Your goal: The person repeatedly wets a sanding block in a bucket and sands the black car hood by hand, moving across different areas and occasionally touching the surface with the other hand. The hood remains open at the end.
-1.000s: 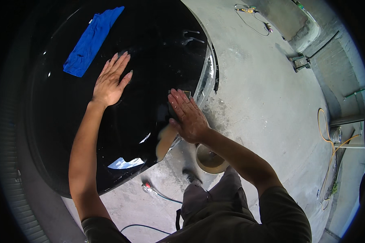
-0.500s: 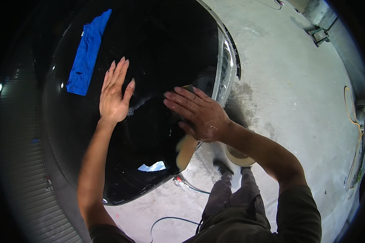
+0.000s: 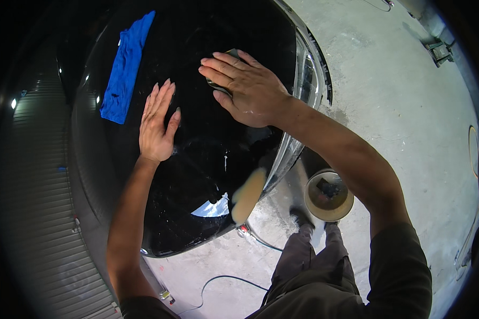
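From the head camera: the right hand [image 3: 250, 87] lies palm-down on the glossy black car hood [image 3: 207, 159], fingers [image 3: 221, 68] spread and pressing a small dark pad [image 3: 222, 85] flat against the paint. Only the pad's edge peeks out under the fingertips, up near the headlight [image 3: 306, 74]. The left hand [image 3: 157, 125] rests open on the hood just beside it, fingers together, holding nothing, bracing the body.

A blue cloth [image 3: 123, 69] lies draped farther up the panel, well apart from both hands. A tan smear or reflection [image 3: 248, 194] shows near the hood's lower edge; I cannot tell which. Down on the concrete floor [image 3: 399, 106] stands a round bucket [image 3: 329, 195] by the person's feet, with a cable [image 3: 223, 282] trailing nearby.

To do this well, I'd judge: keep the pad flat under the whole palm, pressure even, strokes overlapping, and don't let fingertips dig in near the hood's edge, where paint is thinnest.
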`<state>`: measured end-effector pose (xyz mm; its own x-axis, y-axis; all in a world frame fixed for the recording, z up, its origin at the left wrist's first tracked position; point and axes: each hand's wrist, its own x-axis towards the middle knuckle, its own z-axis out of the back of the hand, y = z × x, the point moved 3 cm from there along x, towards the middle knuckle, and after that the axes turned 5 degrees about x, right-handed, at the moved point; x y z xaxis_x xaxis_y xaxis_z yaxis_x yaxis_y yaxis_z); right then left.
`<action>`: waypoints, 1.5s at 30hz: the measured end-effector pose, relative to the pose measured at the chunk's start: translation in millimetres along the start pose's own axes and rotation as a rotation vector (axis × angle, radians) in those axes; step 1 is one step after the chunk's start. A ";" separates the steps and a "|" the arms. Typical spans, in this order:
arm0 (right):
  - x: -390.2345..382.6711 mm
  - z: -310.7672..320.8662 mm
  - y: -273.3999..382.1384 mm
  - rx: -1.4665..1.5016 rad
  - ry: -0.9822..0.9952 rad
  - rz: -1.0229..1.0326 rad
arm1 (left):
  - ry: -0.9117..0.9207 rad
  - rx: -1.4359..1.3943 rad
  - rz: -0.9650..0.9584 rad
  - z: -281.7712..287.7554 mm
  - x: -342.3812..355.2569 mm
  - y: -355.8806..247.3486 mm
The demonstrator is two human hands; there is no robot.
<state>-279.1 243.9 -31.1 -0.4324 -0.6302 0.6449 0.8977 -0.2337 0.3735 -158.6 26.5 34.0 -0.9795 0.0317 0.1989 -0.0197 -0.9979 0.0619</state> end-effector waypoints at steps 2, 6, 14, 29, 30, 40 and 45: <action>-15.0 -0.1 11.6 0.063 0.098 -0.070 | -0.002 -0.002 -0.009 -0.9 -0.1 -0.5; -37.4 -2.0 13.7 0.147 0.230 0.002 | -0.003 -0.024 -0.015 -0.4 0.2 -3.4; -42.7 -2.9 -13.5 0.066 0.061 -0.221 | -0.003 -0.052 -0.039 -2.2 0.2 -5.9; -11.6 -12.9 1.4 0.118 -0.011 -0.201 | 0.036 -0.060 -0.034 -3.5 -1.0 -10.1; -10.8 -11.1 0.7 0.098 -0.045 -0.130 | 0.027 -0.064 -0.037 -3.8 -1.8 -10.1; -11.6 -12.8 3.2 0.196 -0.111 -0.146 | 0.040 -0.055 -0.041 -3.9 -2.6 -14.7; -76.2 -39.2 -53.2 0.122 0.058 -0.251 | 0.025 -0.050 -0.073 -5.2 -3.4 -17.3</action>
<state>-290.7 275.3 -126.2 -0.6315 -0.6061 0.4837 0.7444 -0.2992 0.5970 -156.0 43.3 27.1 -0.9797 0.1037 0.1716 -0.1006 -0.9946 0.0265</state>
